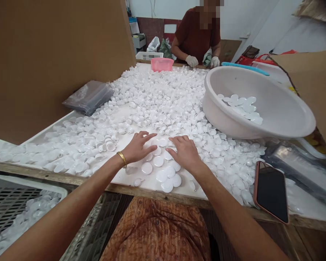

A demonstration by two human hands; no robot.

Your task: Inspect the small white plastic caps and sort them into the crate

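My left hand (139, 146) lies palm down on the white table (130, 177), fingers stretched out over small white plastic caps (163, 108) that cover most of the surface. A gold bangle sits on that wrist. My right hand (185, 152) rests flat beside it, fingers spread over several flat white discs (167, 175) gathered near the front edge. The fingertips of both hands nearly meet above one disc. Neither hand grips anything.
A large white basin (274, 123) holding several discs tilts at the right. A phone (271, 190) lies near the front right edge. Clear bags (89, 96) lie at left by a cardboard wall. A gloved person (198, 36) works across the table by a pink tub (162, 64). A crate (21, 210) sits lower left.
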